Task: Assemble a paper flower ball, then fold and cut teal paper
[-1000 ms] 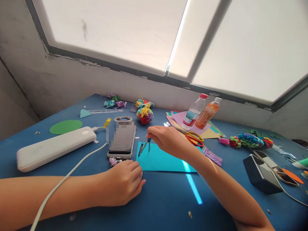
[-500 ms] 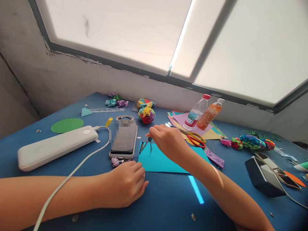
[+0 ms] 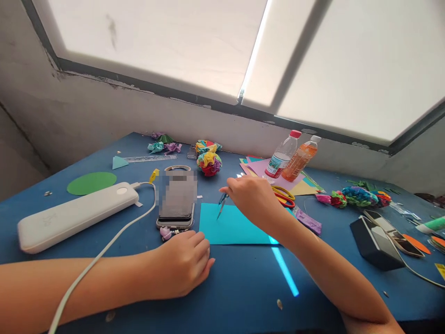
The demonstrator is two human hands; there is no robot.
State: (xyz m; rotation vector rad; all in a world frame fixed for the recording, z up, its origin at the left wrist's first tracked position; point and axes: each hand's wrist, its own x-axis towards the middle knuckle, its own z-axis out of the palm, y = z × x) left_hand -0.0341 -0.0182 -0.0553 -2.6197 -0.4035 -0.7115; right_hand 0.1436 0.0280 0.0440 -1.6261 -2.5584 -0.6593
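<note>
The right hand [image 3: 253, 197] pinches a compass [image 3: 223, 199] over blue paper [image 3: 239, 231]; the left hand [image 3: 186, 266] curls, grip unclear, near a phone [image 3: 181, 202]. Behind, a bottle [image 3: 299, 161] holds orange liquid.

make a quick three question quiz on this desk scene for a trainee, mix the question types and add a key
1. True or false: the person's right hand holds a slim blue-grey drawing compass over a bright blue rectangular paper sheet.

2. The thin white cable crossing the left forearm plugs into which item?
A. flat round green paper disc
B. long white plastic power bank
C. yellow-and-red-handled scissors

3. Fill in: the clear plastic bottle beside the orange plastic drink bottle has a ____ cap.

Key: 1. True. 2. B. 3. red.
</note>
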